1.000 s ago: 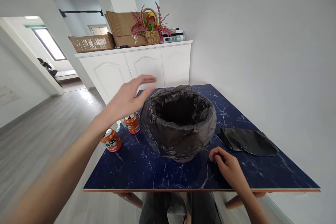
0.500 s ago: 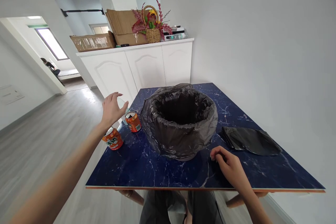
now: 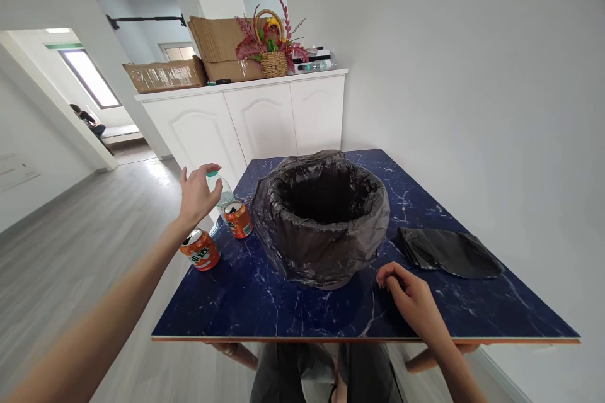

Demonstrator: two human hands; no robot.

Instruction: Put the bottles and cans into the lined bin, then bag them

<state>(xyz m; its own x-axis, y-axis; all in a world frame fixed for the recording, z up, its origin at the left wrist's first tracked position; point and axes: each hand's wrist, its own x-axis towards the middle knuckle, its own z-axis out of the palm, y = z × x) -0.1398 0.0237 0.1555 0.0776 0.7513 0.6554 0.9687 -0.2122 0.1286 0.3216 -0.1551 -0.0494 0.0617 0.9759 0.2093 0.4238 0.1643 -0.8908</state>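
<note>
Dark blue marble-look table [image 3: 302,318] against a pale wall [image 3: 449,75], white panelled cabinet [image 3: 265,116] behind. Left hand [image 3: 196,195] is open by the green-capped clear plastic bottle [image 3: 225,189] (left of the round black-bagged bin [image 3: 326,249]); right hand [image 3: 411,296] is loosely curled on the table.

- A thin, crinkled black plastic liner [image 3: 321,255], softly glossy, takes centre stage on a smooth, polished-looking, marble-patterned desk [image 3: 246,315].
- Around nine o'clock from the liner, two smooth, shiny printed metal cans [image 3: 242,221]; beside them, a clear plastic bottle [image 3: 227,187].
- Past three o'clock, folded black plastic [image 3: 449,253] with a sheen.
- Toward eleven, a rough woven wicker basket [image 3: 274,65] and matt brown cardboard [image 3: 215,44] above smooth white cabinet doors [image 3: 259,118].
</note>
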